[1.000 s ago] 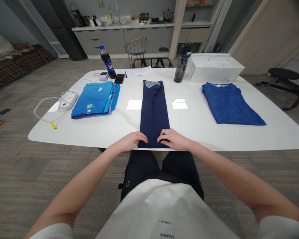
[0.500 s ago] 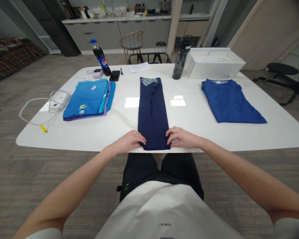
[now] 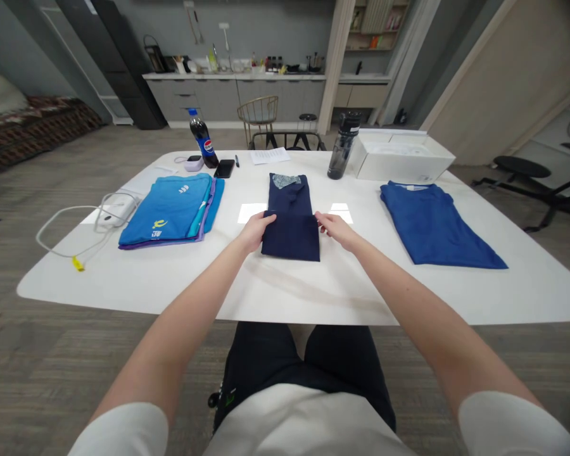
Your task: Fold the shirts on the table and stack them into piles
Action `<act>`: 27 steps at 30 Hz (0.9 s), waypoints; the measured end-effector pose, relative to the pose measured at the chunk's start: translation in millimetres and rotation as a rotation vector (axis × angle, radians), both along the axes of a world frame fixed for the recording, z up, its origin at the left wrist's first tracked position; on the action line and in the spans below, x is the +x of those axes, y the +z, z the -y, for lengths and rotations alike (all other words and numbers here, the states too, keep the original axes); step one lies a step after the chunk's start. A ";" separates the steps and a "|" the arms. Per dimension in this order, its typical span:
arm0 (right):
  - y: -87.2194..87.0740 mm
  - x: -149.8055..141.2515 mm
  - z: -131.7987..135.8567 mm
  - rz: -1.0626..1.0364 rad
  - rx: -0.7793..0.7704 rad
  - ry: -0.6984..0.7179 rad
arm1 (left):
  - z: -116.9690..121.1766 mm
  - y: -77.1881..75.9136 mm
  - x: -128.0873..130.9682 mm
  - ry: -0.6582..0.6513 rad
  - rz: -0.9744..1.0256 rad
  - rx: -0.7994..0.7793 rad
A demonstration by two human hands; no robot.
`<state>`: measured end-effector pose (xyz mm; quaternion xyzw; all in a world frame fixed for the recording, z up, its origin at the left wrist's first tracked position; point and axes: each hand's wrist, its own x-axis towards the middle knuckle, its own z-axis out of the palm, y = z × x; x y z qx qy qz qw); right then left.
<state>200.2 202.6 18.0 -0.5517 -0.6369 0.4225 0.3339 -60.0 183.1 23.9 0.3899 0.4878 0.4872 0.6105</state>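
Observation:
A navy shirt (image 3: 291, 237) lies in a narrow strip before me, its near end turned up over the middle and doubled. Past that fold its far part shows a grey-blue patterned patch. My left hand (image 3: 255, 230) pinches the left corner of the folded-over edge, thumb on top. At the opposite corner, my right hand (image 3: 335, 228) grips the same edge between thumb and fingers. To the left rests a stack of folded shirts (image 3: 171, 209), bright blue on top with purple and teal layers below. A royal blue shirt (image 3: 439, 225) is spread, partly folded, on the right.
The white table (image 3: 361, 297) also carries a cola bottle (image 3: 203, 140), a black phone (image 3: 225, 168), a sheet of paper (image 3: 270, 156), a dark water bottle (image 3: 343, 147) and a white box (image 3: 403, 157). A white power adapter (image 3: 116, 209) with looped cable sits at the left edge.
Both hands have moved forward, away from the table's near edge, bringing the navy shirt's near end up and over. The strip is now shorter. The view has tilted up slightly.

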 end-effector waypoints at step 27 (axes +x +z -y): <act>-21.2 -36.9 -108.3 -0.393 0.131 -0.134 | -109.7 -0.8 3.8 0.041 0.292 -0.161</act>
